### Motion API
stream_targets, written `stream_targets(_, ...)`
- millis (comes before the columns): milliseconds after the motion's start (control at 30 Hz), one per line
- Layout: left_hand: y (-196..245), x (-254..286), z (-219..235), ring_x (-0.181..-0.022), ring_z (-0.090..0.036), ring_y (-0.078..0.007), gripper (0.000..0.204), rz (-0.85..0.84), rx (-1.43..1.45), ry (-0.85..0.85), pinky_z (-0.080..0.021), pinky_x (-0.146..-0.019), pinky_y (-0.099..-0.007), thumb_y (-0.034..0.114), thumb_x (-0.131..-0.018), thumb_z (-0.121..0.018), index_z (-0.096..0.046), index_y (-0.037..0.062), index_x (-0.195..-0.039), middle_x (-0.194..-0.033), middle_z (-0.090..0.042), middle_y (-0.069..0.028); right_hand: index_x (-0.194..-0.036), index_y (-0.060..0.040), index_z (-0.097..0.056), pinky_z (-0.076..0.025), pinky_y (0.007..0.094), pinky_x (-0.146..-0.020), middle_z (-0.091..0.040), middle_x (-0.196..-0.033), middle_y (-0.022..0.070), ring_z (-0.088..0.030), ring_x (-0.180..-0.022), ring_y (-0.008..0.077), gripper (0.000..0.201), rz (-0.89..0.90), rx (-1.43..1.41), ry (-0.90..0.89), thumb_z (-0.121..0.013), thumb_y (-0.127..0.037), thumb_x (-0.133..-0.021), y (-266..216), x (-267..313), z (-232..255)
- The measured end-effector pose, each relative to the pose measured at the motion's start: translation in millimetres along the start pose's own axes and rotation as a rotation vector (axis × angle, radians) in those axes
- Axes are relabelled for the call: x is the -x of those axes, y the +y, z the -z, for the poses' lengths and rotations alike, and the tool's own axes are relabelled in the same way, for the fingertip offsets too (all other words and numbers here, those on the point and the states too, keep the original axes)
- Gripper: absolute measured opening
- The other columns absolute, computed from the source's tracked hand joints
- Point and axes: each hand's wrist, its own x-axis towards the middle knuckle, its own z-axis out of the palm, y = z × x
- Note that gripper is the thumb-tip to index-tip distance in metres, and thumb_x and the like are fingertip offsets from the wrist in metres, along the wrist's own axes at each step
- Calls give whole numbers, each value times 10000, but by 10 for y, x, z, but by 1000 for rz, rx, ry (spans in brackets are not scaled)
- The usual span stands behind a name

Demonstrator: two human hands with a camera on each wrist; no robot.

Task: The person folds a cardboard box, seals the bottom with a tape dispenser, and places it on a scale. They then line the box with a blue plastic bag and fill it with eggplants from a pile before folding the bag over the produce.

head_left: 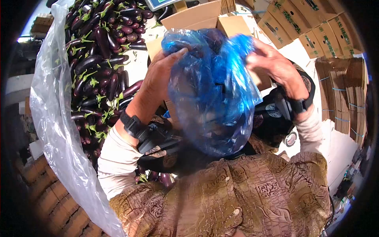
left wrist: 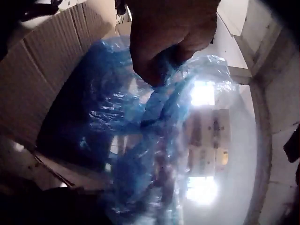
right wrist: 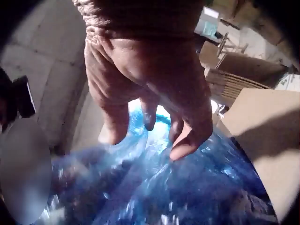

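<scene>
A thin, see-through blue plastic bag hangs spread out between both hands, in front of the person's body. At its upper left edge the left hand grips the film, thumb on top. In the left wrist view, that hand has its fingers bent into the bunched plastic. The right hand holds the upper right part of the bag. Seen from the right wrist, this hand has its thumb and fingers curved down onto the crumpled blue film. Behind the bag stands an open cardboard box, largely hidden by it.
A large heap of eggplants lies to the left, bordered by a clear plastic sheet. Printed cartons and stacks of flattened cardboard stand at the right. A tape roll lies by the right forearm.
</scene>
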Motion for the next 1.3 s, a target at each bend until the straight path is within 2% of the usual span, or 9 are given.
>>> stream_targets(167,-132,-266,172,-836,-666,-208,234,-20,-800,-148,-532,-745,-332,179,-922,-602,-647,-14,-1047,-912,-692,-83,-1406,-4,-452,-473,306,-943,-632,-1173,105,-586,-1006,196,626,71,709,-9,-672,-78,-824,152,-516,-570)
stream_targets(267,60,-236,32,-782,-668,-263,244,-75,-1427,-205,-523,-709,-354,181,-888,-634,-648,-16,-1031,-851,-692,-131,-1314,0,-541,-484,320,-941,-673,-1090,109,-610,-1032,185,502,-102,440,-266,-650,-48,-827,192,-958,-495)
stream_targets(367,122,-210,198,-823,-669,-297,276,-349,-1222,1,-530,-740,-375,188,-862,-666,-643,7,-1070,-921,-682,-184,-1167,36,-608,-563,340,-835,-700,-972,117,-678,-909,186,309,-114,296,-196,-617,-35,-867,364,-1362,-307)
stream_targets(500,252,-181,317,-1040,-618,-340,636,-149,-890,-8,-497,-929,-381,263,-767,-800,-543,20,-1296,-1151,-617,-228,-1001,30,-631,-602,326,-609,-680,-807,96,-678,-662,193,141,-297,-234,113,-540,-31,-913,459,-1525,103)
stream_targets(667,-300,-435,204,-1296,-422,-372,1151,-574,-1439,-130,-334,-1127,-437,320,-595,-909,-239,129,-1512,-1419,-381,-256,-1039,26,-621,-617,328,-653,-689,-877,89,-681,-702,158,159,-387,-274,31,-574,-90,-941,777,-1462,-11)
stream_targets(900,-452,-1234,523,-833,-661,-370,198,-763,-1367,-108,-522,-719,-419,63,-794,-633,-630,67,-992,-889,-667,-182,-1191,2,-603,-506,277,-823,-629,-1054,79,-597,-942,134,350,-140,172,154,-639,-232,-933,232,-854,103)
stream_targets(1000,-397,-1386,644,-852,-645,-402,93,-663,-1312,140,-524,-754,-465,78,-764,-627,-672,62,-844,-862,-668,-204,-1266,-23,-576,-452,346,-996,-585,-1231,121,-578,-1108,206,522,-159,377,12,-753,-280,-848,157,-495,180)
stream_targets(1233,-516,-1546,727,-889,-654,-398,175,-545,-1512,311,-518,-762,-485,120,-757,-622,-669,80,-921,-894,-678,-189,-1217,-70,-607,-386,458,-1043,-497,-1349,209,-441,-1275,369,470,549,1171,-227,-728,-187,-778,681,-867,-373)
stream_targets(1300,-527,-1568,731,-899,-652,-396,181,-499,-1588,289,-518,-770,-484,122,-759,-617,-660,69,-927,-906,-675,-194,-1129,-62,-631,-439,478,-974,-567,-1260,231,-526,-1200,370,340,358,1294,-328,-668,-126,-798,785,-1217,-478)
